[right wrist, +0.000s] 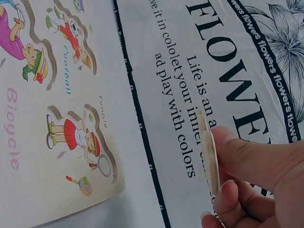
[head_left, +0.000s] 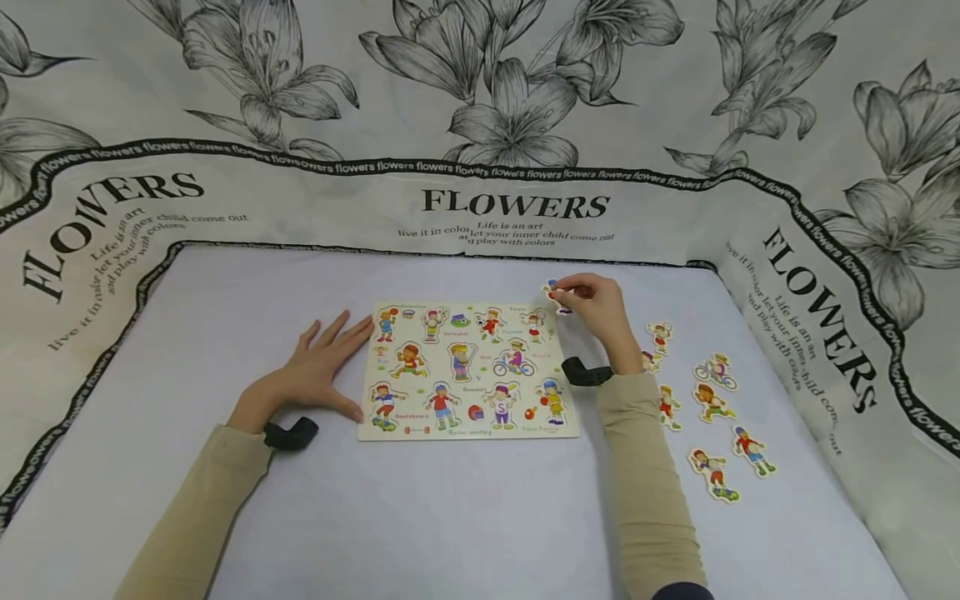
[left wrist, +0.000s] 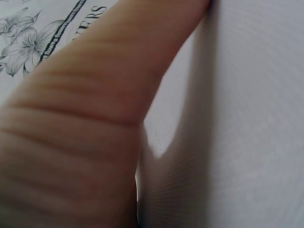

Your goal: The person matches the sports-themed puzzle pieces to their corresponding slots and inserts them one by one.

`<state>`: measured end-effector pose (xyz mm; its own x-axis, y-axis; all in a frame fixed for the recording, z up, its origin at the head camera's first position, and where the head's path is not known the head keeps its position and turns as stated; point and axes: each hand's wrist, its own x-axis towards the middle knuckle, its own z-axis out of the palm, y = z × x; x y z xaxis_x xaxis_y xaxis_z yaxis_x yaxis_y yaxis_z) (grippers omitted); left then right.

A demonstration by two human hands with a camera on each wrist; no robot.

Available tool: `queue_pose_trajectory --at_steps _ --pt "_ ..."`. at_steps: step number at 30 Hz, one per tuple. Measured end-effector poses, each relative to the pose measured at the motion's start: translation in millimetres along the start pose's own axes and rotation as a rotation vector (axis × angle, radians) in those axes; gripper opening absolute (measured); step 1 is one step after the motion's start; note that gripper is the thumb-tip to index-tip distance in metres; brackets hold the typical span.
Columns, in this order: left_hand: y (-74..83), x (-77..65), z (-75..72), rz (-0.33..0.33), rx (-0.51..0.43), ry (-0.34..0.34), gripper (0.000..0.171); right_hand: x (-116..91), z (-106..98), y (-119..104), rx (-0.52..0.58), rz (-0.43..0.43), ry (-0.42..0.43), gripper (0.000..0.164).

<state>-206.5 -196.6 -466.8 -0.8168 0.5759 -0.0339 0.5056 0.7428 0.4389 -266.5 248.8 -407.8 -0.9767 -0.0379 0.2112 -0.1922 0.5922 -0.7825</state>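
A cream puzzle board (head_left: 483, 329) printed with children playing sports lies on the white table, its outlined recesses showing printed figures. My left hand (head_left: 318, 367) spreads its fingers along the board's left edge, with the thumb at the lower corner and fingertips at the upper one. Just past the board's upper right corner, my right hand (head_left: 596, 312) pinches a small figure-shaped puzzle piece (head_left: 551, 287) between thumb and fingers. The right wrist view shows that piece (right wrist: 211, 159) edge-on, beside the tennis recess (right wrist: 78, 135). Only skin and tablecloth fill most of the left wrist view.
Several loose puzzle pieces lie right of the board, among them a cyclist (head_left: 716, 372), a runner (head_left: 712, 402), a skateboarder (head_left: 714, 475) and a roller skater (head_left: 753, 452). My right forearm (head_left: 648, 475) partly covers some. A flower-printed cloth (head_left: 517, 204) borders the table at the back.
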Motion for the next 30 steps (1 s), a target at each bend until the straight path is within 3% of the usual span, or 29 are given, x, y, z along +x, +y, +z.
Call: queue_pose_trajectory --at_steps 19,30 --pt "-0.4 0.6 2.2 -0.007 0.003 -0.008 0.142 -18.9 -15.2 -35.0 -0.148 -0.076 -0.104 0.016" --pt "0.1 -0.8 1.7 -0.002 0.001 0.0 0.141 -43.7 -16.0 -42.0 -0.162 -0.19 -0.15 0.012"
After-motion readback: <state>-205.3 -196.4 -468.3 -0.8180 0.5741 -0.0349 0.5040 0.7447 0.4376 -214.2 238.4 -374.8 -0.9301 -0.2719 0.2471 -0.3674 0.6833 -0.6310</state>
